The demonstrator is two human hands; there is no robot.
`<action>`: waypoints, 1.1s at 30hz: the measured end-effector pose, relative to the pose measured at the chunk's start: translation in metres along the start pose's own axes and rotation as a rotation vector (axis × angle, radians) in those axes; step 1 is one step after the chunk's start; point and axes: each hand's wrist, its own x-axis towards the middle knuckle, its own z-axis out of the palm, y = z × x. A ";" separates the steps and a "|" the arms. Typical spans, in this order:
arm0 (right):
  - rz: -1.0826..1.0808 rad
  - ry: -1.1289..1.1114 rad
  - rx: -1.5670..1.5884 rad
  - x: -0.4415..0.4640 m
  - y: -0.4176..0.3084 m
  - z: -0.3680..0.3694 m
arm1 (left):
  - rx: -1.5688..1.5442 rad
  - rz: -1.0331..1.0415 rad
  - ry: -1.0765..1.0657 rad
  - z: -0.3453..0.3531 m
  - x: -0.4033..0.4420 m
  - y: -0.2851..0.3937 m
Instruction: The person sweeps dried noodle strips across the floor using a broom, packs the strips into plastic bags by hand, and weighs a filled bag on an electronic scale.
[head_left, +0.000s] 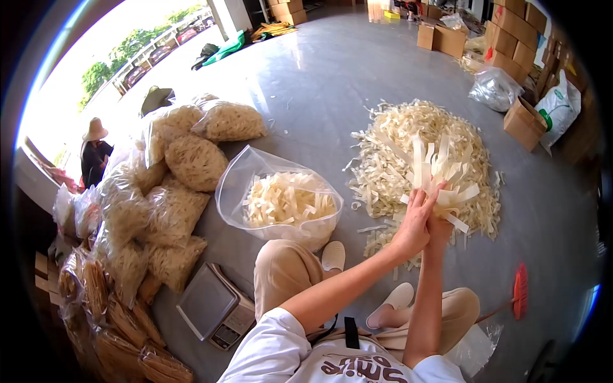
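My left hand (pixel 413 223) and my right hand (pixel 439 231) are pressed together around a bunch of pale, flat strips (pixel 440 167) that fans out above the fingers. The fingers of my left hand point upward along the bunch. My right hand is partly hidden behind my left hand and the strips. Beneath and beyond both hands is a large loose pile of the same cream strips (pixel 389 159) on the floor. To the left, a clear plastic bag (pixel 233 203) stands open with more strips (pixel 287 196) inside it.
Several filled bags (pixel 196 161) are stacked at left. A digital scale (pixel 217 306) lies beside my knee. A red brush (pixel 520 291) is at right. Cardboard boxes (pixel 511 38) and a white sack (pixel 562 108) stand at far right. Another person in a hat (pixel 94 150) is by the doorway.
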 end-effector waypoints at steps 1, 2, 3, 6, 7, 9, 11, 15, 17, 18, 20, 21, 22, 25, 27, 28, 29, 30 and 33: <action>-0.008 -0.011 -0.010 -0.002 -0.005 0.008 | 0.001 0.002 0.019 -0.009 -0.004 0.010; 0.009 -0.121 0.156 -0.001 0.004 0.014 | 0.013 -0.037 0.060 -0.022 -0.007 0.018; -0.007 -0.192 0.090 -0.004 -0.004 0.025 | 0.024 -0.074 0.100 -0.036 -0.010 0.024; -0.071 -0.413 -0.017 -0.015 -0.030 0.071 | 0.131 0.048 0.391 -0.069 -0.018 0.031; -0.073 -0.425 -0.012 -0.016 -0.032 0.087 | 0.139 0.021 0.436 -0.084 -0.022 0.034; -0.127 -0.722 -0.040 -0.017 -0.031 0.117 | 0.083 -0.010 0.571 -0.105 -0.028 0.029; 0.018 -0.849 0.034 -0.023 -0.025 0.143 | 0.167 -0.015 0.640 -0.124 -0.036 0.017; 0.062 -1.050 -0.063 -0.035 -0.001 0.179 | -0.045 -0.060 0.828 -0.146 -0.056 -0.017; 0.095 -1.114 -0.145 -0.044 -0.003 0.189 | -0.057 -0.071 0.898 -0.151 -0.069 -0.042; 0.126 -1.173 -0.227 -0.047 -0.003 0.193 | -0.147 -0.126 0.921 -0.154 -0.073 -0.045; 0.057 -1.182 -0.288 -0.047 0.020 0.201 | -0.310 -0.232 0.944 -0.160 -0.080 -0.053; -0.013 -1.187 -0.347 -0.049 0.024 0.204 | -0.313 -0.237 0.948 -0.164 -0.081 -0.054; -0.023 -1.197 -0.401 -0.049 0.028 0.207 | -0.419 -0.226 0.921 -0.169 -0.082 -0.055; -0.179 -1.188 -0.592 -0.046 0.035 0.217 | -0.506 -0.203 0.880 -0.185 -0.082 -0.062; -0.212 -1.205 -0.676 -0.044 0.034 0.223 | -0.696 -0.347 0.826 -0.199 -0.085 -0.062; -0.252 -1.223 -0.760 -0.043 0.033 0.224 | -0.760 -0.408 0.823 -0.206 -0.085 -0.066; -0.250 -1.216 -0.764 -0.043 0.035 0.224 | -0.764 -0.410 0.816 -0.213 -0.088 -0.069; -0.259 -1.232 -0.808 -0.044 0.041 0.224 | -0.831 -0.484 0.780 -0.220 -0.092 -0.073; -0.383 -1.229 -0.847 -0.050 0.065 0.217 | -0.929 -0.586 0.690 -0.242 -0.105 -0.090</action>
